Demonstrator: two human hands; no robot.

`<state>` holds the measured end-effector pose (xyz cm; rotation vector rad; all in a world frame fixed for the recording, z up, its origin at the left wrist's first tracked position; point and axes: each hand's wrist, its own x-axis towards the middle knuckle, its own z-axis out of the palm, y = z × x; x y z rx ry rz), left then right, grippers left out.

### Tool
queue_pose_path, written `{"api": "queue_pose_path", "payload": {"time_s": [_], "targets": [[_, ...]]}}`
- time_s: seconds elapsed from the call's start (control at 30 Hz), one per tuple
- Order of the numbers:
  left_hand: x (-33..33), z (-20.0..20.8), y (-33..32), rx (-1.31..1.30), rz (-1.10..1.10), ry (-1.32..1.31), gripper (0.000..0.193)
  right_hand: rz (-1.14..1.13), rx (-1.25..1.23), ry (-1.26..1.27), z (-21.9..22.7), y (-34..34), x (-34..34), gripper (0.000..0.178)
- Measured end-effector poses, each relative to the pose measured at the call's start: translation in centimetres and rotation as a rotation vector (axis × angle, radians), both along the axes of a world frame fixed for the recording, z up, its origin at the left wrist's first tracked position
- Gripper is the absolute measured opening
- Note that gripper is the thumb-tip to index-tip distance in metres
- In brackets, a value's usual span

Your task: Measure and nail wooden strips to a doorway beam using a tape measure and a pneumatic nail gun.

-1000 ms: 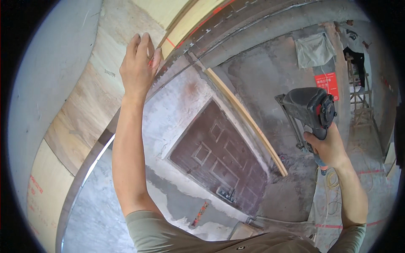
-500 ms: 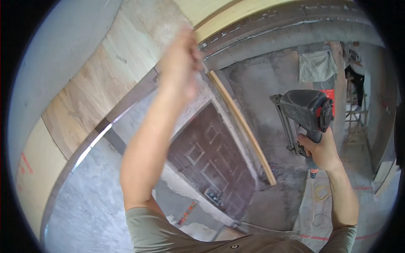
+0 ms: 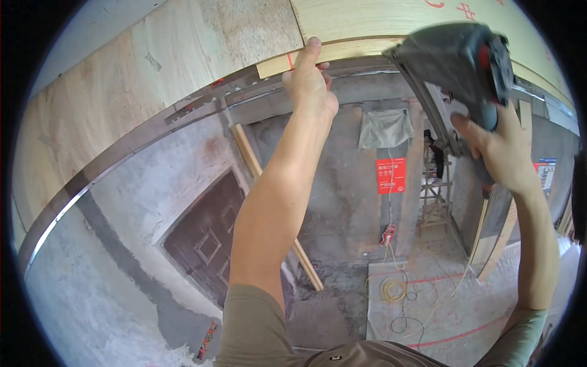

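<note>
the fingers of the left hand are set narrowly about a long, slim, pale-yellow wooden strip near its left end: one digit is laid up over the front face, just right of a red line drawn across the wood, and the others are curled at the lower edge, their tips partly hidden. the strip is held along the lower border of a broad, pale-yellow plywood sheet marked with red strokes; to the left, a weathered, greyish-tan plywood panel is seen. by the closely wrapped fingers of the right hand, a bulky black nail gun is gripped at its handle; its nose is held near the strip, and whether contact is made cannot be told. below, a long pale timber batten is partly covered by the left forearm, and a dark brown panelled door is seen farther left. a grey cloth is hung above a red rectangular sign.
</note>
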<state>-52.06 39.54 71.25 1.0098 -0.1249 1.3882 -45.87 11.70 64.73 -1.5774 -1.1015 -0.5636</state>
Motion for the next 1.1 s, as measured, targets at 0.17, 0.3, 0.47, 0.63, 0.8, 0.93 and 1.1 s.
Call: {"api": "queue_pose_path", "payload": {"time_s": [0.17,0.3,0.47,0.63,0.8,0.93,1.1], "targets": [[0.7,0.4,0.0,-0.038,0.066,-0.075,0.03,-0.081,-0.036,-0.136,3.7,0.9,-3.7,0.025],[0.7,-0.1,0.0,0.083,0.063,-0.168,0.025,-0.055,-0.074,-0.153,4.2,2.5,-5.0,0.025],[0.8,0.4,-1.0,0.01,-0.031,-0.223,0.031,-0.068,-0.083,-0.09,3.5,3.2,-5.7,0.023],[0.9,0.5,-0.5,-0.015,-0.035,-0.144,0.049,-0.104,-0.085,-0.077,3.5,3.4,-5.6,0.022],[2.1,0.4,0.0,0.079,-0.009,-0.272,0.053,-0.051,-0.073,-0.113,4.1,3.9,-4.7,0.022],[2.0,0.3,-0.2,0.07,0.028,-0.272,0.053,-0.081,-0.101,-0.154,4.7,4.6,-4.9,0.026],[1.5,0.2,-1.1,0.034,0.009,-0.247,0.055,-0.057,-0.019,-0.346,5.5,6.6,-4.1,0.022]]}}
